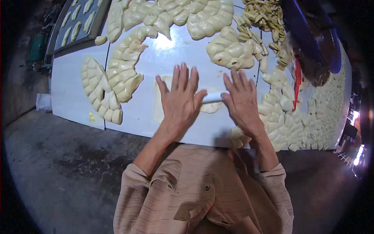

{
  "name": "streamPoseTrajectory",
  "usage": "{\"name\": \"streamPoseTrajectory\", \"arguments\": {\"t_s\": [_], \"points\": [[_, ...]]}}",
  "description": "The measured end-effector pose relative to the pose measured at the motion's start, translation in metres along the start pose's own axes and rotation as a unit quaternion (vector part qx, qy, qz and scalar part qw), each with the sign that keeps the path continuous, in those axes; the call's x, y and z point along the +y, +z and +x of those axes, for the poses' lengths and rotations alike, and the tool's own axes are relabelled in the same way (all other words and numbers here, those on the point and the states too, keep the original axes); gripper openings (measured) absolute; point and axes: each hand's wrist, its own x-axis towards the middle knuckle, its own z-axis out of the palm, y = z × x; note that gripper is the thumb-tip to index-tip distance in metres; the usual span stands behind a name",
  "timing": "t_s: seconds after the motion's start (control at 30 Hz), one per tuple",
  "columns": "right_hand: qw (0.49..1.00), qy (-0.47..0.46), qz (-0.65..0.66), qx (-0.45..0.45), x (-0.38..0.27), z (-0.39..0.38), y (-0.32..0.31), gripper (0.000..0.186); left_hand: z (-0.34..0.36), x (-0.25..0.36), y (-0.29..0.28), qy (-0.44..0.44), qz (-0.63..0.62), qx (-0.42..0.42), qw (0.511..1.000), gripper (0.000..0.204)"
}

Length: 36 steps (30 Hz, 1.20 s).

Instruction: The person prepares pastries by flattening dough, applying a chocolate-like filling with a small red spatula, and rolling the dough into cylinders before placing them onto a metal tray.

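Note:
A white rolling pin (213,97) lies across a thin, flattened sheet of dough (159,111) on the table. My left hand (179,95) rests palm down over the pin's left part, fingers stretched out and spread. Over its right end lies my right hand (242,97), also flat with straight fingers. Only the short middle length of the pin shows between my thumbs; the rest is under my hands. Pieces of dough (235,136) sit at the near edge beside my right wrist.
Joined dough pieces spread left (124,66), at the back (210,17) and right (280,124) on the white table (74,74). A tray (80,29) of shaped dough stands far left. Brownish-yellow strips (265,15), a red long tool (297,84) and a dark blue vessel (333,46) are right.

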Motion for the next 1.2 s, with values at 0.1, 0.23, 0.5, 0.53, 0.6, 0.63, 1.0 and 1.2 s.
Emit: {"name": "streamPoseTrajectory", "arguments": {"t_s": [0.1,0.23,0.5,0.53,0.6,0.63,1.0,1.2], "points": [[0.996,0.050,-0.060,0.049,-0.003,0.023,0.000,0.054,0.048,-0.010,0.002,0.005,0.018,0.034,0.999,0.063],[0.981,0.092,-0.060,0.158,0.000,0.055,0.006,0.054,0.106,-0.025,0.012,0.040,0.031,0.120,0.991,0.064],[0.994,-0.083,0.014,0.075,0.005,0.032,-0.005,0.041,0.117,-0.030,0.022,0.073,0.020,0.090,0.993,0.076],[0.993,-0.084,0.013,0.080,0.004,0.031,-0.006,0.041,0.109,-0.033,0.021,0.075,0.022,0.094,0.993,0.076],[0.990,-0.111,0.070,0.060,0.001,0.033,-0.008,0.038,0.095,-0.037,0.019,0.092,-0.012,0.069,0.993,0.080],[0.989,-0.114,0.069,0.064,0.001,0.030,-0.012,0.038,0.090,-0.033,0.008,0.092,-0.009,0.073,0.993,0.080],[0.999,-0.012,0.028,0.018,-0.033,-0.026,0.006,0.061,-0.012,-0.010,-0.005,0.091,-0.017,0.008,0.996,0.067],[1.000,-0.028,-0.012,0.006,-0.047,-0.083,0.019,0.060,-0.085,0.006,-0.010,0.068,-0.061,-0.062,0.994,0.072]]}}
